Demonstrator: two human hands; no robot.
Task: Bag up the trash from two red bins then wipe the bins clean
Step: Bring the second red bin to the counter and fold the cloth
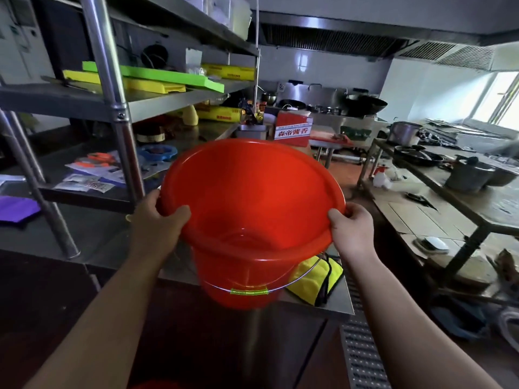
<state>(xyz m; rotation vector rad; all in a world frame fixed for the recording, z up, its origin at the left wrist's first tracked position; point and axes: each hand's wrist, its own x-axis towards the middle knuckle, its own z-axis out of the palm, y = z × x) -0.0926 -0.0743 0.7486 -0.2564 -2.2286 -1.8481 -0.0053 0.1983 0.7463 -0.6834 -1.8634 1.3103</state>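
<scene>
— Where's the round red plastic bin (pixel 252 192)?
— Held above the steel table (pixel 338 303), mouth tipped toward the camera, between both hands.
— And the grip?
— Left hand (pixel 158 217) clamps the left rim, right hand (pixel 354 228) the right rim, thumbs inside

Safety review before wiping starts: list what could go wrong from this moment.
1. The left-hand grip and right-hand grip pinch only the rim of the tilted red bin; it could slip and drop.
2. Its wire handle dangles near the yellow cloth on the counter and might snag it and drag it off.
</scene>
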